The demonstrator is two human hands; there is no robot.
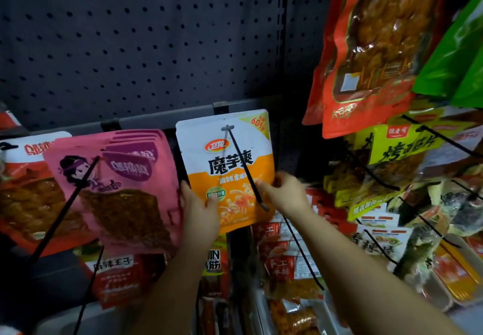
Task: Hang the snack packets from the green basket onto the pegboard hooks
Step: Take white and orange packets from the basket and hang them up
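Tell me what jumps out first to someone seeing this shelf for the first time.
The white and orange snack packet at the centre draws the eye, threaded on a black hook against the dark pegboard, with the left hand gripping its lower left edge and the right hand at its right edge. Left of it hang pink packets; at upper right hangs a big red packet.

"魔芋爽", "60%": orange pkt point(230, 172)
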